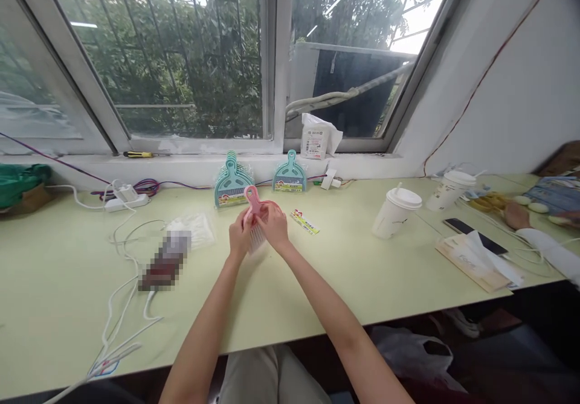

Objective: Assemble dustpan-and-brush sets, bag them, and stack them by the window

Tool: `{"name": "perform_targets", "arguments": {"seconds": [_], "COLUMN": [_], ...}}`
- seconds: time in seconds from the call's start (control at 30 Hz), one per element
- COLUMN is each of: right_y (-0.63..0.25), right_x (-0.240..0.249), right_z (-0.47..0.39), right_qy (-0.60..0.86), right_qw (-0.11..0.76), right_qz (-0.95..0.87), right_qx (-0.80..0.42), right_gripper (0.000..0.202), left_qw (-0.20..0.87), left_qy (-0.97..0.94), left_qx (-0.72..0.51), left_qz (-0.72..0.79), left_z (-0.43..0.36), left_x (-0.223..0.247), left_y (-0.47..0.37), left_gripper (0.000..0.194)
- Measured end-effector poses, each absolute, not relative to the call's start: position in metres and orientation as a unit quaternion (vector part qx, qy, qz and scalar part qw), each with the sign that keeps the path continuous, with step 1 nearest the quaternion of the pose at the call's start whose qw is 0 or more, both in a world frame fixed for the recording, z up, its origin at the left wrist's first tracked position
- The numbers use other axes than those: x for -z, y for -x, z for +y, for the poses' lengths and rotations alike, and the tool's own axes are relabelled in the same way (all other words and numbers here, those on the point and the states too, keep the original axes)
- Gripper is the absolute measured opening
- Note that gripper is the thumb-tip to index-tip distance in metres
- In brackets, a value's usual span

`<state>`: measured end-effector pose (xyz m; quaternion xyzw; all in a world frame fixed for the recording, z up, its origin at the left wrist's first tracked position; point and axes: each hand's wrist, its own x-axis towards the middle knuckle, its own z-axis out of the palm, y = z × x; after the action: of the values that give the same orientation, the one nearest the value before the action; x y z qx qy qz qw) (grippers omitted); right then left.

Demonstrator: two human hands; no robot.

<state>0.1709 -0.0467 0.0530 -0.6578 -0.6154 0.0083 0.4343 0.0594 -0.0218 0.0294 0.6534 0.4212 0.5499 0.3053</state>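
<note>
Pale green tabletop below a barred window. Near its middle, between both hands and just above the surface: pink pan, handle up, tilted. Under the palms, something pale and see-through with fine stripes; bristles or clear wrap, cannot tell which.

Left hand: fingers clamped on the pan's near-left side, by the base of the handle. Right hand: fingers bent inward and closed on the other side, tips close to the left ones. Exact pinch points partly hidden.

For good handling, judged from this grip: steady with the left, work with the right in small, even presses. Best to hold the handle upright and in line with the body, and to go easy on the thin see-through part, likely to crease or snag if pinched hard. Worth looking past the knuckles before pressing.

Just right of the hands, flat: printed label. Behind, against the sill wall: stack of teal pans and, beside it, another teal pan. To the left, crumpled clear plastic. Well off right, two paper cups.
</note>
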Motion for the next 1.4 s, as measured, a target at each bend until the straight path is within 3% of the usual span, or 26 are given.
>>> {"name": "perform_targets", "arguments": {"seconds": [0.13, 0.3, 0.37, 0.57, 0.67, 0.9, 1.13, 1.3, 1.4], "right_y": [-0.149, -0.135, -0.135, -0.128, -0.124, -0.117, -0.121, -0.139, -0.163], "right_x": [-0.072, -0.087, -0.087, -0.086, -0.085, -0.066, -0.07, -0.071, -0.068], "right_z": [-0.034, -0.022, -0.022, -0.017, -0.016, -0.031, -0.053, -0.073, -0.078], "right_qy": [0.686, 0.663, 0.662, 0.681, 0.677, 0.675, 0.707, 0.724, 0.747], "right_qw": [0.386, 0.419, 0.435, 0.447, 0.464, 0.45, 0.44, 0.397, 0.328], "right_qz": [-0.617, -0.62, -0.611, -0.577, -0.565, -0.569, -0.55, -0.563, -0.578], "right_qx": [-0.018, 0.001, -0.007, -0.059, -0.086, -0.132, -0.072, -0.027, -0.03], "right_gripper": [0.023, 0.019, 0.019, 0.023, 0.024, 0.031, 0.029, 0.025, 0.024], "left_qw": [0.321, 0.538, 0.559, 0.249, 0.171, 0.118, 0.071, 0.01, 0.021], "left_qy": [-0.615, -0.568, -0.593, -0.68, -0.726, -0.758, -0.751, -0.708, -0.699], "left_qx": [-0.584, -0.52, -0.467, -0.546, -0.51, -0.425, -0.449, -0.426, -0.412], "left_qz": [0.422, 0.343, 0.343, 0.422, 0.429, 0.481, 0.479, 0.563, 0.584], "left_z": [-0.006, -0.007, -0.011, -0.01, -0.007, -0.02, -0.038, -0.017, -0.006], "left_x": [-0.039, -0.054, -0.06, -0.074, -0.083, -0.079, -0.058, -0.058, -0.06], "left_y": [-0.033, 0.004, 0.015, 0.016, 0.02, 0.034, 0.012, 0.013, 0.023], "left_gripper": [0.043, 0.049, 0.053, 0.035, 0.037, 0.037, 0.044, 0.045, 0.04]}}
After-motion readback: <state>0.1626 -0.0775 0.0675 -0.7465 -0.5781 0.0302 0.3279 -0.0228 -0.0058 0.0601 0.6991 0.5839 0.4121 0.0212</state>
